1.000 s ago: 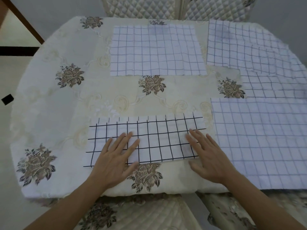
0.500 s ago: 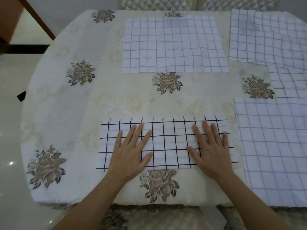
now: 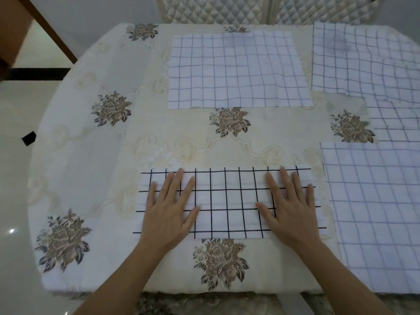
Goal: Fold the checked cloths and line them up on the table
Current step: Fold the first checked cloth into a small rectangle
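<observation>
Your left hand (image 3: 169, 209) and right hand (image 3: 289, 206) press flat, fingers straight, on the limp bold-checked cloth (image 3: 227, 202) at lower center; pinch its corners.

I can read no word, number, brand or sign anywhere here. The folded cloth (image 3: 227, 201) under my left hand (image 3: 168, 214) and right hand (image 3: 293, 212) bears only a bold black grid, and the far cloth (image 3: 236, 69) only thinner lines. The cover on the desk (image 3: 159, 133) shows woven roses and scrolls, no lettering
</observation>
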A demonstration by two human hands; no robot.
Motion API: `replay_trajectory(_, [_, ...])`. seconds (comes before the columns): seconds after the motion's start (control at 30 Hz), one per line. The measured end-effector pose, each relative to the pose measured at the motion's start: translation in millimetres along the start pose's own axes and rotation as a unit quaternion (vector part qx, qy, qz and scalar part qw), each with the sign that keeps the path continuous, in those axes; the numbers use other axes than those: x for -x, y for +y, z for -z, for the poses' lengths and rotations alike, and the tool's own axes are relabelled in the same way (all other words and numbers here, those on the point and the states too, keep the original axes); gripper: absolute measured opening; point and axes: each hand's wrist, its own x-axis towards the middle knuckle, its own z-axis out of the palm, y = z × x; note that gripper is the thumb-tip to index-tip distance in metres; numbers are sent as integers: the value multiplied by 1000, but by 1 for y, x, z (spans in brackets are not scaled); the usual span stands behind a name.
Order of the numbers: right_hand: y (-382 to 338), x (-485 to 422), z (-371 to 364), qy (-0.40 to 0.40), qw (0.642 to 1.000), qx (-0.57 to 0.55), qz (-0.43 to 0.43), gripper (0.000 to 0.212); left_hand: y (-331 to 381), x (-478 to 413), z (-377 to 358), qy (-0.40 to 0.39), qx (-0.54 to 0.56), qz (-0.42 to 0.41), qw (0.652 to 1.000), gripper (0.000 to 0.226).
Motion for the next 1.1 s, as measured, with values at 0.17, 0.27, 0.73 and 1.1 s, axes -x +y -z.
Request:
replay_trajectory(0.17, [8,1,-2,4,1000,-12,-13,75,-21,4,-4,2,3,37,999,65])
replay_trajectory(0.27, [16,2,-4,1,1000,-12,-27,76,-31,0,-2,-7,11,59,998,65])
replay_trajectory(0.73, [-20,6,-10,15,1000,-11,-11,73,-9,1,-3,-28,-11,-42,999,67])
replay_trajectory(1.1, [22,18,-1,2,996,-29,-79,74,-12,1,-1,-19,-7,-30,999,69])
